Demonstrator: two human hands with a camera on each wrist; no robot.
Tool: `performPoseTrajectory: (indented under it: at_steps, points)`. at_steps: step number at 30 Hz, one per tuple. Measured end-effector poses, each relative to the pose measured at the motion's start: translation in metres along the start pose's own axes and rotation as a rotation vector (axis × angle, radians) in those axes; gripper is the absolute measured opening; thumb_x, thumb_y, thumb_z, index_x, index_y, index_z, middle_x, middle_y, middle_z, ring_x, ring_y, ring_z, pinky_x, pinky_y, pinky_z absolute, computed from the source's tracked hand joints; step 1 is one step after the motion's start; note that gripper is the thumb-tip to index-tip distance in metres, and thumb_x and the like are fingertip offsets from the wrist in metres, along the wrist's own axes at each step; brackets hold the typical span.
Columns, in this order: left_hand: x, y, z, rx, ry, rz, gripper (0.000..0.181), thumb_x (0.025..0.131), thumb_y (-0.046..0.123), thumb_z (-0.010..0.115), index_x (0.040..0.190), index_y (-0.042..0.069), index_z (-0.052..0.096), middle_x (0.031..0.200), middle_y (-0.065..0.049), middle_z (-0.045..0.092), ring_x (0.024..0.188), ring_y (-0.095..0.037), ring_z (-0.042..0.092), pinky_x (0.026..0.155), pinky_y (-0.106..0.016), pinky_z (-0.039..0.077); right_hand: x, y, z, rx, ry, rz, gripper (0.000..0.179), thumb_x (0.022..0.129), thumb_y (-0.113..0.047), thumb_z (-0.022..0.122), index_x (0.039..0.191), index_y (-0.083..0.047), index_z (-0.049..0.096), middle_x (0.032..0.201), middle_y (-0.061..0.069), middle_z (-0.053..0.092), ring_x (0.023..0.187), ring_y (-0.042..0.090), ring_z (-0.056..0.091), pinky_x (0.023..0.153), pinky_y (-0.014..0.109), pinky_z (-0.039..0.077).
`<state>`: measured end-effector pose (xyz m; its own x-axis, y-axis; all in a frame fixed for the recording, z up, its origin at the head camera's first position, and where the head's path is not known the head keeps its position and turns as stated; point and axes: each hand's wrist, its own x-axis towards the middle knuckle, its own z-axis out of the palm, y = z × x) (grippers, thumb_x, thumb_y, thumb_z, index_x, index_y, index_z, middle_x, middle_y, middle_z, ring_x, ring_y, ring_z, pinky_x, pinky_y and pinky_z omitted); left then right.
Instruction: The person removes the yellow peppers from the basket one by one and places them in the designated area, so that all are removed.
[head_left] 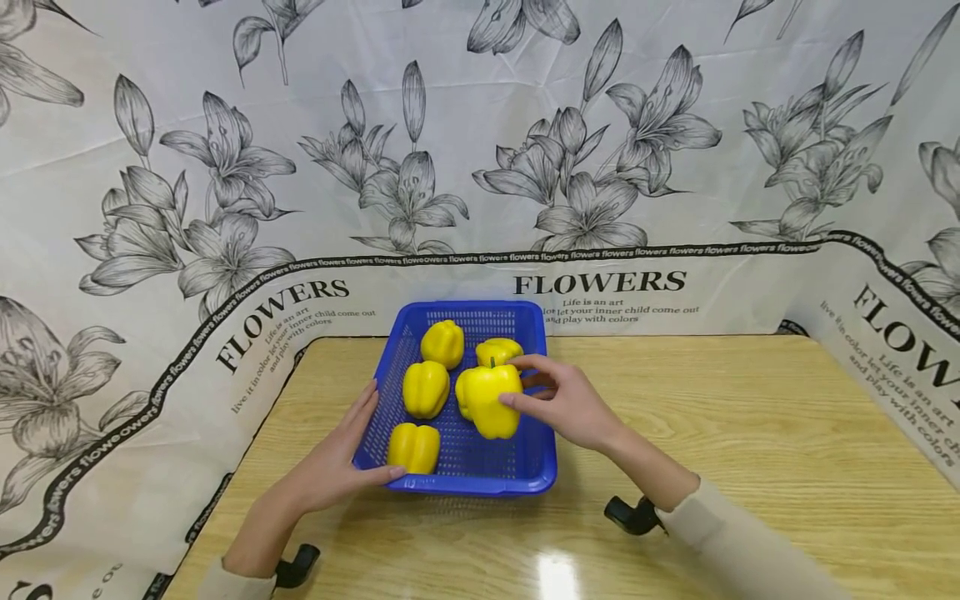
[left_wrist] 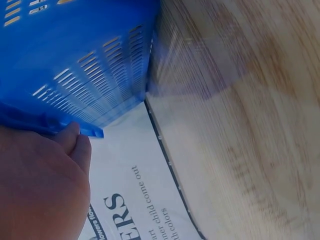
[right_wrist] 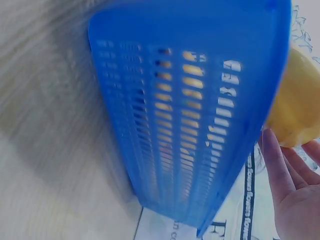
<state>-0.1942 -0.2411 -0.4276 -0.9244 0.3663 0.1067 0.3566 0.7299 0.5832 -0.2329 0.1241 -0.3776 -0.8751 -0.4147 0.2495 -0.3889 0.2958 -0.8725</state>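
A blue plastic basket [head_left: 487, 483] with slotted walls sits on the table, holding several yellow bell peppers [head_left: 426, 389]. My left hand [head_left: 333, 467] grips its near left corner, thumb over the front rim and fingers along the left side. In the left wrist view, the fingertips [left_wrist: 80, 145] are at the basket's rim. My right hand [head_left: 566, 404] holds one yellow bell pepper [head_left: 495, 404], stem up, over the right half of the basket, between thumb and fingers. The right wrist view shows that pepper [right_wrist: 297, 100] above the rim, partly cut off by the frame.
The light wood table [head_left: 712, 433] extends on both sides of the basket. Behind it hangs a white cloth [head_left: 450, 275] printed with flowers and lettering. A black curved piece shows by each wrist, the right one [head_left: 632, 515] and the left one [head_left: 297, 567].
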Motion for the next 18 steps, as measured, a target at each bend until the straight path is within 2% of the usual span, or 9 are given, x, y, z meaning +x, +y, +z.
performPoseTrajectory:
  at_steps: [6,13,18]
  points:
    - [-0.001,0.000,0.001,-0.005,-0.005,-0.007,0.119,0.084,0.064,0.074,0.166,0.015,0.005,0.173,0.001,-0.004,0.155,-0.036,0.014,0.117,-0.064,0.025,0.001,-0.002,-0.016,-0.004,0.013,0.015,0.053,0.094,-0.025,0.076,0.140,-0.004,0.059,0.130,0.019,0.064,0.106,0.035,0.070,0.082,0.032,0.061]
    - [0.000,0.001,0.001,-0.014,-0.009,-0.014,0.119,0.083,0.065,0.075,0.166,0.017,0.006,0.173,0.006,-0.004,0.156,-0.031,0.013,0.119,-0.061,0.025,0.002,0.000,-0.031,-0.061,0.044,0.017,0.051,0.094,-0.028,0.076,0.138,-0.007,0.061,0.133,0.015,0.064,0.106,0.032,0.070,0.080,0.036,0.062]
    - [0.001,0.000,0.000,-0.014,-0.009,-0.011,0.118,0.083,0.064,0.075,0.166,0.016,0.006,0.173,0.003,-0.003,0.156,-0.032,0.013,0.119,-0.062,0.025,0.005,0.003,-0.039,-0.081,0.062,0.028,0.050,0.094,-0.029,0.076,0.137,-0.008,0.062,0.135,0.012,0.064,0.108,0.029,0.069,0.083,0.039,0.061]
